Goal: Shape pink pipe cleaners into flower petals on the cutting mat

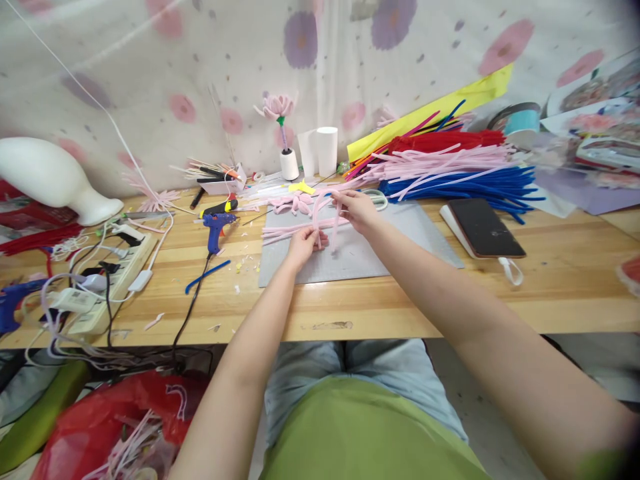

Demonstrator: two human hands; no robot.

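Note:
A pink pipe cleaner (317,213) is bent into an arch over the grey cutting mat (395,250). My left hand (305,245) pinches its lower part, close to the mat. At the top of the bend, my right hand (356,212) grips it between thumb and fingers, and a pink end hangs beneath. More straight pink pipe cleaners (280,232) lie on the mat to the left of my hands. Just behind them is a small cluster of looped pink pipe cleaners (296,203). Scissors' pale handles (376,198) show beyond my right hand.
Left of the mat lies a blue glue gun (216,230), its cord running over the table edge. Bundles of blue pipe cleaners (465,190) and pink ones are piled at back right, near a phone (485,227). A pink flower (278,110) stands behind. A power strip (117,287) sits left.

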